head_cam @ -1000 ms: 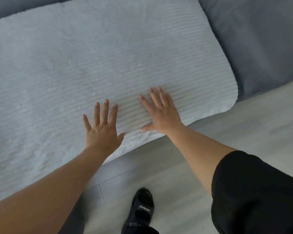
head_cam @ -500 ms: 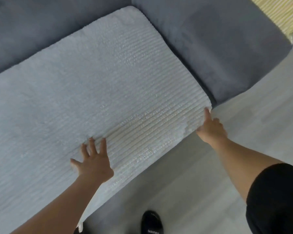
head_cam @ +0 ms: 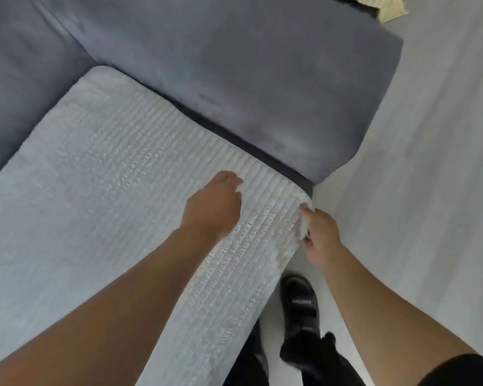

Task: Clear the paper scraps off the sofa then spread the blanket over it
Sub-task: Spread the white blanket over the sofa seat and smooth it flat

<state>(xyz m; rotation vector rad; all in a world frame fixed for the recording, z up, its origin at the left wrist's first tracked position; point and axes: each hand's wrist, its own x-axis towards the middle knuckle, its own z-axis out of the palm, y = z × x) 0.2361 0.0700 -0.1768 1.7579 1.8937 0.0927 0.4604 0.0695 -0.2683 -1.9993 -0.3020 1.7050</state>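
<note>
From my remote seat I judged the job nearly finished: no paper scraps showed anywhere on the blue-grey upholstered sofa [head_cam: 262,79], so that first part looked done, though the seat's far left ran out of view. The white ribbed plush blanket [head_cam: 109,168] lay flat over the seat cushion, reaching up to the backrest and butting against the armrest, with its front edge hanging over the sofa's front. My left hand [head_cam: 214,207] rested on the blanket near its right end, fingers bent down into the ribs; whether they gripped any fabric I could not tell. My right hand [head_cam: 321,235] pinched the front right corner, which was bunched. What remained, I reckoned, was pulling that corner straight. By count: one blanket, one sofa, two hands, no scraps, and one black shoe [head_cam: 300,299] on the pale wood-look floor [head_cam: 430,190].
</note>
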